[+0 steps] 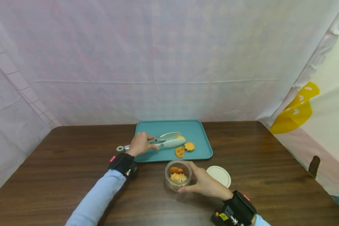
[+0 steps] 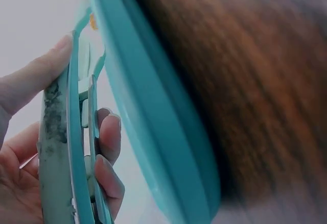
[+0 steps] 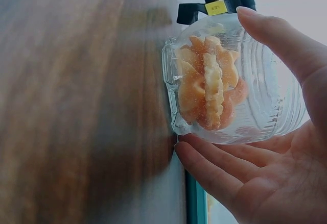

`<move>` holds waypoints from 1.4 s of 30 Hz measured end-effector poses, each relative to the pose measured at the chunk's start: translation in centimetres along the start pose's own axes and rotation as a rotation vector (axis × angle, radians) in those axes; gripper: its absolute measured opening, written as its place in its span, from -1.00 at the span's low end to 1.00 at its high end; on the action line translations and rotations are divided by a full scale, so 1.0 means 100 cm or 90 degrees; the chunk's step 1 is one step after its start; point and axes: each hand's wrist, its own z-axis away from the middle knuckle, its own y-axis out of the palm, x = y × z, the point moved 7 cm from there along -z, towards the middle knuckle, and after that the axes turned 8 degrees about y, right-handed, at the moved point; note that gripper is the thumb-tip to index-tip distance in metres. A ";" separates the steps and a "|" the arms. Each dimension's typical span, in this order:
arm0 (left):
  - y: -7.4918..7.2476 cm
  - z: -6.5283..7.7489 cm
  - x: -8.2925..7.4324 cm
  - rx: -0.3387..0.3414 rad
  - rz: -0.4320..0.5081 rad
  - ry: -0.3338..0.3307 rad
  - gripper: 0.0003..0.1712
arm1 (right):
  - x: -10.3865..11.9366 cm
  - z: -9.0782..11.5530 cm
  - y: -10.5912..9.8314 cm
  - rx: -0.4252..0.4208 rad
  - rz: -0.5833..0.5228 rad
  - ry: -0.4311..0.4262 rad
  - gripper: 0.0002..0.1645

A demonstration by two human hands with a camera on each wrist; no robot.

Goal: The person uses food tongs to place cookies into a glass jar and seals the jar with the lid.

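My left hand [image 1: 140,143] grips metal tongs with pale green tips [image 1: 173,143], fingers on one arm and thumb on the other. The tongs' tips [image 2: 82,25] are spread around a yellow biscuit [image 1: 180,137] on the blue-green tray [image 1: 158,126]. Nearer on the tray lie a scalloped biscuit [image 1: 189,146] and a pretzel-shaped biscuit [image 1: 179,152]. My right hand [image 1: 204,183] holds a clear jar [image 3: 263,96] from its right side, thumb and fingers around the wall. The jar stands without a lid on the table, with several biscuits [image 3: 204,81] inside.
A round white lid [image 1: 219,176] lies on the brown wooden table [image 1: 59,169], right of the jar and partly behind my right hand. The tray sits at the table's back edge against a pale cloth curtain [image 1: 169,62].
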 end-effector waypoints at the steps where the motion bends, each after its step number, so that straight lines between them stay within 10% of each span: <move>1: -0.002 0.001 0.000 -0.001 0.003 0.006 -0.36 | 0.000 0.000 0.000 -0.003 0.002 -0.004 -0.03; 22: -0.034 0.046 0.012 0.029 0.092 0.155 -0.37 | 0.000 0.003 0.002 0.013 -0.017 0.022 -0.05; 42: -0.049 0.066 0.013 0.046 0.143 0.171 -0.36 | -0.001 0.003 0.001 0.002 -0.007 0.019 -0.08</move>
